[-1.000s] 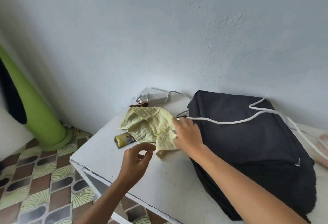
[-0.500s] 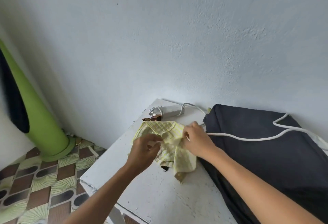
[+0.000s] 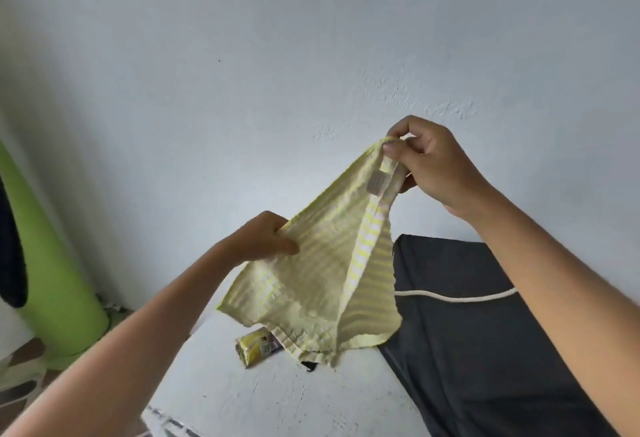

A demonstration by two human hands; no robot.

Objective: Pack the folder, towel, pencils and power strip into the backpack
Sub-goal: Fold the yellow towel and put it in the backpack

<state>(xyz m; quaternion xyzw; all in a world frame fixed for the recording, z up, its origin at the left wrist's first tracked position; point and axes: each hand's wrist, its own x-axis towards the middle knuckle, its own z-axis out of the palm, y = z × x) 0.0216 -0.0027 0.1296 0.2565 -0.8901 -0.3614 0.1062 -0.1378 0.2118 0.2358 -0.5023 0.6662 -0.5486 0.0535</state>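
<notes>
Lifted off the desk [image 3: 277, 398] since half a second ago, the towel [image 3: 322, 274] now hangs between both hands, beside the backpack [image 3: 485, 332]. Left hand [image 3: 258, 241] grips one edge; right hand [image 3: 429, 163] pinches a corner higher up. Best to level the corners, then fold it flat so it packs small.

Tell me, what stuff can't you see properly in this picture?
- Head view: the towel, held up by the left hand and right hand, hides the table behind it.
- The yellow pack is partly under the towel; its label is too small to read.
- The backpack is cut off by the bottom edge and crossed by the right arm; its opening isn't visible.
</notes>
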